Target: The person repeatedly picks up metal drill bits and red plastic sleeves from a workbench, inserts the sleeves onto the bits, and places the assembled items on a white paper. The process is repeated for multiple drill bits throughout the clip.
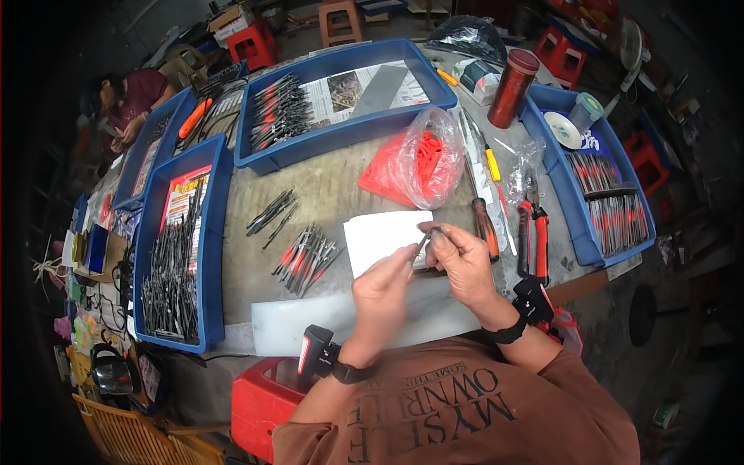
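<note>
Over a white sheet (387,235), both my hands meet on a thin dark metal piece that looks like tweezers (422,246). My left hand (383,280) is closed on its lower end, slightly blurred. My right hand (463,260) pinches the upper end between thumb and fingers, which partly hide it. To the left on the table lie a bunch of similar slender pieces with red parts (304,260) and a smaller bunch of plain dark ones (273,211). Beyond my hands sits a clear plastic bag of small red pieces (422,159).
Blue trays with dark pieces stand at left (217,256), back (256,160) and right (559,182). Right of my hands lie red-handled pliers (533,236) and a screwdriver (486,229). A red flask (513,89) stands behind. A person (139,101) sits far left.
</note>
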{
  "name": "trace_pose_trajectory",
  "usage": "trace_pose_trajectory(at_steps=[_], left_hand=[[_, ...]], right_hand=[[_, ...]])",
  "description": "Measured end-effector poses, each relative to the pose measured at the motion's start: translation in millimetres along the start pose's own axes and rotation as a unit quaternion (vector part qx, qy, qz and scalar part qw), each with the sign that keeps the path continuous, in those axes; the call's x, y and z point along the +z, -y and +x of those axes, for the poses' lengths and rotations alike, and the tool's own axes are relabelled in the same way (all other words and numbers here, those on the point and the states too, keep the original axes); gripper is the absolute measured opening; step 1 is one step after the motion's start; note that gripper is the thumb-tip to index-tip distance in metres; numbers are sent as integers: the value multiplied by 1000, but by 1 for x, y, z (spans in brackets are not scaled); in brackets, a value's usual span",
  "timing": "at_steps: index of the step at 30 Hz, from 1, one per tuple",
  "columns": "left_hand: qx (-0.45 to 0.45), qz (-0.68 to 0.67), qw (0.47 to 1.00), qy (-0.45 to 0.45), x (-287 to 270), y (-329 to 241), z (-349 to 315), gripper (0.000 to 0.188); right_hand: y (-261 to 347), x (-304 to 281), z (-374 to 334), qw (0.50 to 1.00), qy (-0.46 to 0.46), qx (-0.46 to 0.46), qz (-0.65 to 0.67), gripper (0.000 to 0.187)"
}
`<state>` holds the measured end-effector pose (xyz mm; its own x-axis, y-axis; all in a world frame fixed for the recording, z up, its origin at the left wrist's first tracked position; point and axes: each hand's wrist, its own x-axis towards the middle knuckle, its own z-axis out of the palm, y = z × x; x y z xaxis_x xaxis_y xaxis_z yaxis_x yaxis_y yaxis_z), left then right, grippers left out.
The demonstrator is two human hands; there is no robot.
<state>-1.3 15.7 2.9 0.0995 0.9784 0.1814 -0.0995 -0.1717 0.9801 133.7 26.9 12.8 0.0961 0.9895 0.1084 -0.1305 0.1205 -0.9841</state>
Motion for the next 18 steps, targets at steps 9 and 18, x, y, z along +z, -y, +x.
trace_pose_trajectory(at_steps=[9, 18], left_hand=[[-48, -35, 998, -1, -5, 1, 1, 26], [-50, -53, 997, -12, 1, 6, -3, 24]], right_hand=[[-16, 4, -12, 996, 48, -45, -55, 17], [-10, 3, -12, 980, 51, -85, -175, 18]])
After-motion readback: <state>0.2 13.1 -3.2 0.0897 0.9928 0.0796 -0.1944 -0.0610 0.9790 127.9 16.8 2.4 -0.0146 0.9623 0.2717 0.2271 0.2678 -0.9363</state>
